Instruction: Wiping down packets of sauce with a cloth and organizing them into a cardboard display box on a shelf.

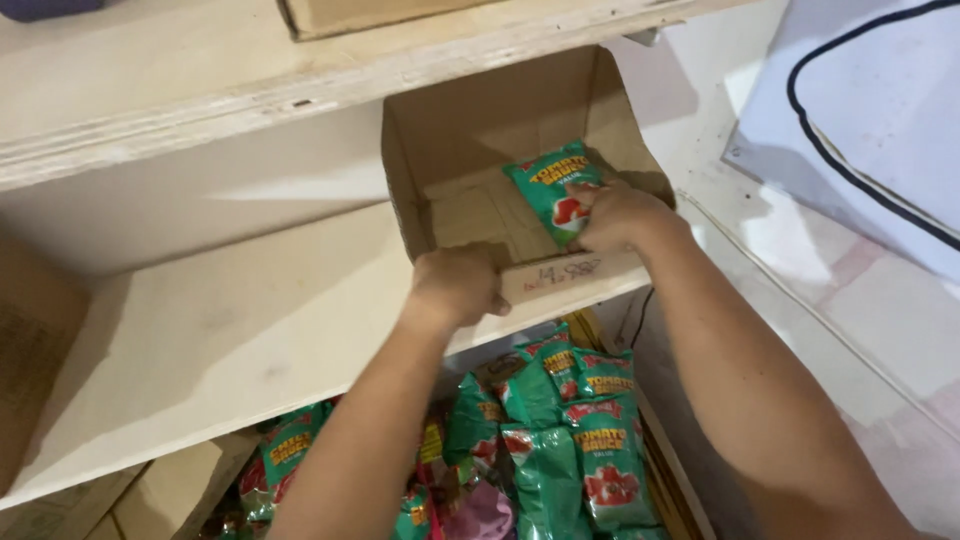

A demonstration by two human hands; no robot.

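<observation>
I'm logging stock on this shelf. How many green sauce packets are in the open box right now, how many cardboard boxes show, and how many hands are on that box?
Green sauce packets in the open box: 1
Cardboard boxes in view: 3, with one above and one at left
Hands at the open box: 2, left hand, right hand
Total: 6

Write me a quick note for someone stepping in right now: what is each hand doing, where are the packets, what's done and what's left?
Left hand: closed on the front flap of the open cardboard box that sits on the middle wooden shelf.
Right hand: inside the box, grip on a green sauce pouch lying on the box floor.
Done: that single pouch is in the box; no others show inside it.
Left: a pile of matching green pouches sits below the shelf, outside the box.
</observation>
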